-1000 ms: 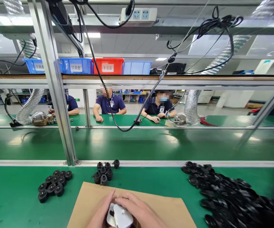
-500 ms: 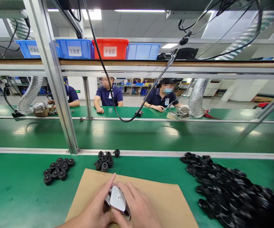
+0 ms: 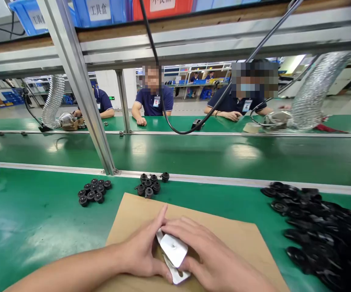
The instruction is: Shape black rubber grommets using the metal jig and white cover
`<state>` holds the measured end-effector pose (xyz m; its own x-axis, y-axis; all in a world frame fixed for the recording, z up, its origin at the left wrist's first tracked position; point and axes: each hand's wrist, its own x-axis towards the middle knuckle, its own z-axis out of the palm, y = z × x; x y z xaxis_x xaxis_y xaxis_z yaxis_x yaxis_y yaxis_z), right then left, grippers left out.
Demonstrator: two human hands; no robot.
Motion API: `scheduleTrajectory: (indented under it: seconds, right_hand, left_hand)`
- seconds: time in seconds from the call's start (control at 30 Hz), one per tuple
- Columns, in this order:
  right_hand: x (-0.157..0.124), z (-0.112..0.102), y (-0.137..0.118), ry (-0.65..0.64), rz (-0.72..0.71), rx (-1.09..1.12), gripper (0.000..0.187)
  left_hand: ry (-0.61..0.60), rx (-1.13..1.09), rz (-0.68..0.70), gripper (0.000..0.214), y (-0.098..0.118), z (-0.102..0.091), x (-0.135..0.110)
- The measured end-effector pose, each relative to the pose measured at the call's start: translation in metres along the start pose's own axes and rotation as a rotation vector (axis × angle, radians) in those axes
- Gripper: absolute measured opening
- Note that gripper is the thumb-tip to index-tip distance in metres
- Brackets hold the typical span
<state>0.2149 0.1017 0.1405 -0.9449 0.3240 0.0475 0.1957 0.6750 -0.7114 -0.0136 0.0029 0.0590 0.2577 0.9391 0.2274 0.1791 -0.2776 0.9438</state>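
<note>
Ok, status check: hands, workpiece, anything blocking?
Left hand and right hand both on white rounded-corner plates. Plates held over brown cardboard. Round black parts heaped at right; nothing seen blocking the hands.

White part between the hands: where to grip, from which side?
Likely by its outer edges, one hand from each side, much as the left hand and right hand cup it. The white part turns a flat, round-cornered upper plate toward the camera, so its face offers little to pinch. A second plate, with a hole, shows on the near side.
</note>
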Motion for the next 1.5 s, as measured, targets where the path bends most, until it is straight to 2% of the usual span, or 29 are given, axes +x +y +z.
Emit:
scheduleTrajectory:
  seconds: [0.07,0.13,0.23,0.3,0.33,0.43,0.5,0.57,0.63,0.8,0.97,1.07,1.17,1.23,1.3,1.5]
  right_hand:
    - [0.004,0.014,-0.001,0.088,0.011,-0.034,0.079]
    - [0.009,0.031,0.000,0.230,0.061,-0.065,0.067]
    - [0.013,0.049,0.002,0.414,0.092,-0.149,0.052]
    - [0.012,0.046,0.003,0.386,0.055,-0.167,0.057]
    - [0.010,0.038,0.004,0.314,0.043,-0.149,0.063]
    - [-0.001,0.004,0.003,0.063,0.105,-0.012,0.081]
    - [-0.007,-0.015,-0.001,-0.029,0.185,0.103,0.087]
    - [-0.007,-0.024,-0.006,-0.074,0.199,0.185,0.088]
    - [-0.004,-0.022,-0.010,-0.114,0.134,0.222,0.083]
    - [0.005,-0.007,-0.016,-0.115,-0.017,0.240,0.060]
    - [0.004,-0.001,-0.015,-0.045,-0.033,0.143,0.045]
    - [0.007,0.005,-0.011,0.012,0.018,0.093,0.056]
    - [0.013,0.016,-0.008,0.138,0.050,0.045,0.074]
    - [0.016,0.023,-0.008,0.203,0.064,0.026,0.078]
    - [0.017,0.027,-0.008,0.230,0.072,0.036,0.079]
    - [0.011,0.016,-0.004,0.223,-0.033,0.072,0.078]
  left_hand:
    - [0.113,0.056,-0.023,0.154,-0.001,0.007,-0.001]
    - [0.233,0.119,-0.083,0.150,0.000,0.012,-0.002]
    - [0.315,0.152,-0.111,0.145,0.002,0.012,-0.001]
    - [0.291,0.109,-0.080,0.147,0.003,0.007,0.001]
    - [0.256,0.080,-0.060,0.150,0.004,0.003,0.002]
    - [0.050,-0.004,0.047,0.162,0.004,-0.008,0.006]
    - [-0.100,-0.011,0.127,0.164,0.001,-0.012,0.009]
    - [-0.189,0.013,0.174,0.166,-0.006,-0.014,0.009]
    - [-0.215,0.049,0.183,0.169,-0.014,-0.015,0.008]
    - [-0.204,0.102,0.162,0.175,-0.029,-0.015,0.001]
    - [-0.175,-0.003,0.066,0.163,-0.027,-0.008,-0.003]
    - [-0.038,-0.027,0.034,0.149,-0.030,0.003,-0.003]
    - [0.154,0.032,0.004,0.152,-0.032,0.013,-0.003]
    - [0.232,0.055,-0.010,0.156,-0.031,0.015,-0.004]
    - [0.235,0.041,-0.018,0.154,-0.030,0.013,-0.005]
    - [0.090,-0.035,-0.049,0.144,-0.023,-0.001,-0.005]
